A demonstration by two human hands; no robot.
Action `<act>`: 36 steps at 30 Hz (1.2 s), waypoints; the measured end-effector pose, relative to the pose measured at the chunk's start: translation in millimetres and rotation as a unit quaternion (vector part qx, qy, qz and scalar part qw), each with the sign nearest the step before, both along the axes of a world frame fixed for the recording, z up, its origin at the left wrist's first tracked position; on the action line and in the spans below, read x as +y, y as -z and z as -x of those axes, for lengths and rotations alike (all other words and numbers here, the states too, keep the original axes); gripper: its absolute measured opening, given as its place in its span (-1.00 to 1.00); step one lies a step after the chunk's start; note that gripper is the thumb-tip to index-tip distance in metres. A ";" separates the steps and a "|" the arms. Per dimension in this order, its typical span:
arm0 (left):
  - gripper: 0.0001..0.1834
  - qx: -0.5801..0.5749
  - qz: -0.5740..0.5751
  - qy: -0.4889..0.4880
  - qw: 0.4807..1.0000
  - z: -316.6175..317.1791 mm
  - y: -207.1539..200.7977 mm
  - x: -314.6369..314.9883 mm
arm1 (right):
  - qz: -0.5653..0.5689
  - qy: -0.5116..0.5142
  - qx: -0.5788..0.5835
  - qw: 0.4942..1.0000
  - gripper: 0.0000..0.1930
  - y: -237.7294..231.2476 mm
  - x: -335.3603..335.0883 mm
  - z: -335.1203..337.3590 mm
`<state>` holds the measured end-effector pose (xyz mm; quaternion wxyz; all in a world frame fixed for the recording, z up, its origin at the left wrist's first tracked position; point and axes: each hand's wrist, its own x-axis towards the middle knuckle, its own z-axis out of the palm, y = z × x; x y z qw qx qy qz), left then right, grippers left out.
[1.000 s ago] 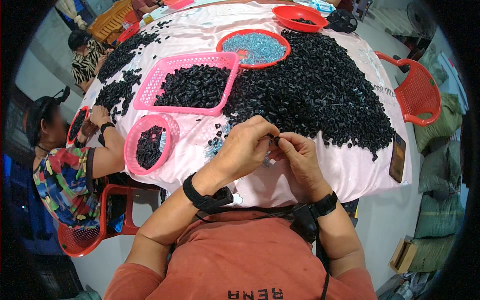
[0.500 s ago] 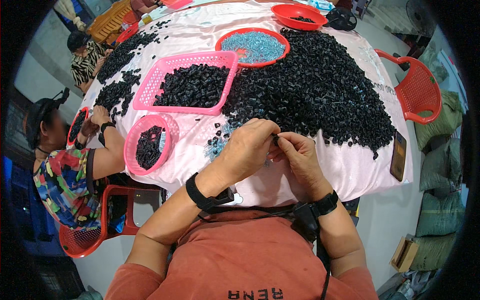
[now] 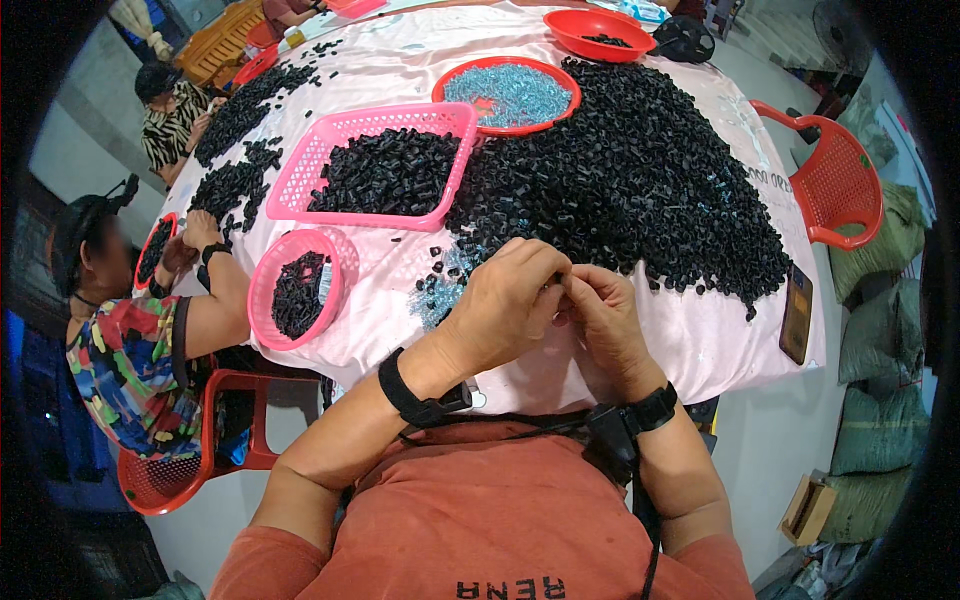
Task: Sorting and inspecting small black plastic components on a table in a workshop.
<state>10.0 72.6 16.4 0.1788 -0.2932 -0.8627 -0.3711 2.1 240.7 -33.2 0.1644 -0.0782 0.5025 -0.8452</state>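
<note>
My left hand (image 3: pixel 503 305) and my right hand (image 3: pixel 608 318) meet over the near edge of the table, fingertips pinched together. Between them is a small black plastic part (image 3: pixel 559 279), mostly covered by the fingers. Just beyond lies a wide heap of small black plastic parts (image 3: pixel 620 170). Beside my left hand is a small scatter of shiny pale-blue pieces (image 3: pixel 432 300), with a few black bits among them. Farther left stand a pink basket (image 3: pixel 290 195) of black parts and a round pink basket (image 3: pixel 262 318) holding thin black pieces.
A red bowl (image 3: pixel 573 108) of pale-blue pieces sits behind the heap, another red bowl (image 3: pixel 570 45) farther back. A phone (image 3: pixel 797 315) lies at the right edge. One person (image 3: pixel 140 370) works at the left; a red chair (image 3: pixel 840 180) and sacks (image 3: pixel 880 430) are at right.
My left hand has shifted slightly right and turned a little, its wrist strap turning too. The fingertips now hide more of the black part. My right hand has barely moved.
</note>
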 end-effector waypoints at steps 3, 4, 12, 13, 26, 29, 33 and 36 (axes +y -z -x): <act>-0.63 0.014 0.040 -0.015 0.999 -1.6 7.2 4.4 | 0.013 0.016 -0.013 1.000 -0.85 -1.2 -2.0 0.3; -0.63 0.014 0.040 -0.015 0.999 -2.0 9.3 5.3 | 0.018 0.024 -0.008 1.000 -0.86 -1.2 -2.5 0.5; -0.57 0.020 0.107 -0.047 0.993 0.1 7.5 3.3 | 0.000 -0.003 -0.018 1.000 -0.85 -6.2 -2.0 -2.0; -0.57 0.019 0.107 -0.047 0.993 0.4 7.0 2.6 | -0.008 -0.013 -0.022 1.000 -0.85 -8.0 -1.3 -2.8; -0.66 0.020 0.109 -0.039 0.993 -0.2 17.8 7.5 | -0.012 -0.015 0.013 1.000 -0.83 -0.6 2.8 -0.4; -0.68 0.027 0.098 -0.042 0.994 0.0 15.9 7.7 | 0.000 -0.009 0.005 1.000 -0.83 -3.2 1.7 -1.6; -0.68 0.005 0.070 -0.049 0.996 6.0 2.6 -0.9 | -0.005 0.011 0.009 1.000 -0.80 -2.9 1.9 3.0; -0.64 0.077 0.057 -0.147 0.984 33.0 -12.8 -34.6 | 0.004 0.084 0.011 0.996 -0.75 -1.3 3.3 7.2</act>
